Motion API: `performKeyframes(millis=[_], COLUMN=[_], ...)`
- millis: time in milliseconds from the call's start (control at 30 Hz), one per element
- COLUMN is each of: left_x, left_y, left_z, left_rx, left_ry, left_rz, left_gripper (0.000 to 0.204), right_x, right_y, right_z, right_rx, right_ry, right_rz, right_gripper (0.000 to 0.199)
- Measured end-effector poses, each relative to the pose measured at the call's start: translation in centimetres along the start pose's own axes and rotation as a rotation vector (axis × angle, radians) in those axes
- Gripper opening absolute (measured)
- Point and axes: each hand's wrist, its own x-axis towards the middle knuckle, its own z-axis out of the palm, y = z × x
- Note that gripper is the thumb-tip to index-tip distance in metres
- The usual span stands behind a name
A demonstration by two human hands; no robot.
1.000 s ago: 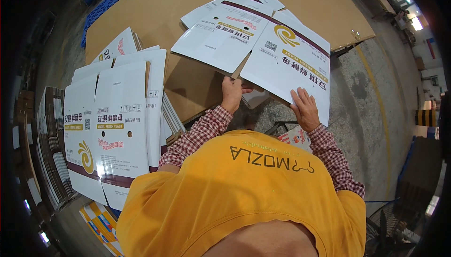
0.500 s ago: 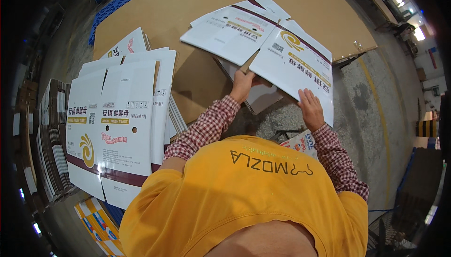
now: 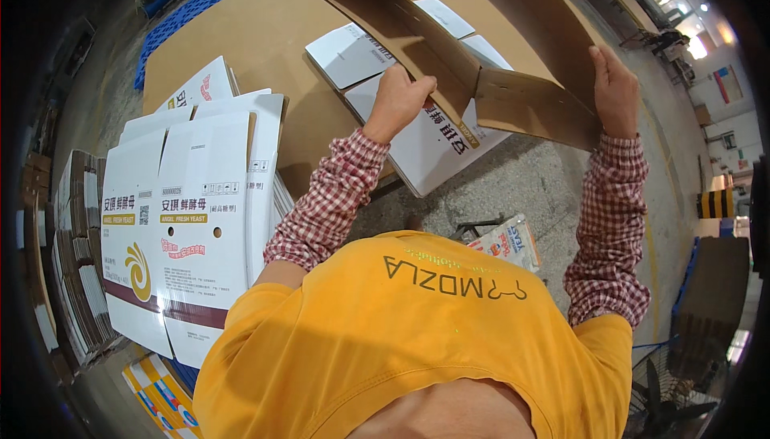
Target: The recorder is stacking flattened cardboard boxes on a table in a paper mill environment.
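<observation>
Raising both arms, left hand [image 3: 399,100] and right hand [image 3: 613,90] clamp the opened cardboard box [image 3: 497,78].

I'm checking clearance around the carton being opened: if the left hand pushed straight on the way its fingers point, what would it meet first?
The left hand already grips the brown inner panel of the cardboard carton, so it would press into that panel at once. Beyond it probably lie the flat white cartons on the brown board, though depth is unclear.

Left hand [image 3: 399,100] gripping, right hand [image 3: 613,89] raised, clasped
</observation>
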Motion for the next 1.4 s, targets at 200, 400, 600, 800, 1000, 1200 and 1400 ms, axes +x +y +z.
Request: performKeyframes(millis=[200, 400, 600, 800, 1000, 1200, 1400], left_x=[0.2, -0.1, 0.1, 1.3, -0.1, -0.4, -0.7], left_y=[-0.5, -1.6, -1.0, -1.8, -3.0, -4.1, -1.7], left_z=[0.2, -0.6, -0.8, -2.8, -6.7, -8.8, -7.8], left_rx=[-0.034, -0.042, -0.023, -0.264, -0.336, -0.308, -0.333], left_ry=[0.016, 0.059, 0.020, 0.085, 0.107, 0.166, 0.053], left_rz=[0.002, 0.048, 0.004, -0.052, -0.192, -0.234, -0.249], left_gripper=[0.024, 0.027, 0.027, 0.018, 0.023, 0.017, 0.020], right_x=[2.4, 3.5, 3.9, -2.6, -13.2, -20.3, -23.3], right_y=[0.0, -1.3, -2.1, -3.5, 1.6, 5.8, 9.4], right_z=[0.1, 0.4, -0.3, 1.1, 3.7, 7.9, 11.8], right_rx=[-0.039, -0.005, -0.064, 0.234, 0.550, 0.413, 1.253], right_ry=[0.013, 0.036, -0.017, -0.409, -0.928, -0.727, -0.297], right_rz=[-0.018, -0.111, -0.052, -0.213, 0.282, 0.211, 1.351], right_gripper=[0.027, 0.025, 0.025, 0.027, 0.033, 0.069, 0.046])
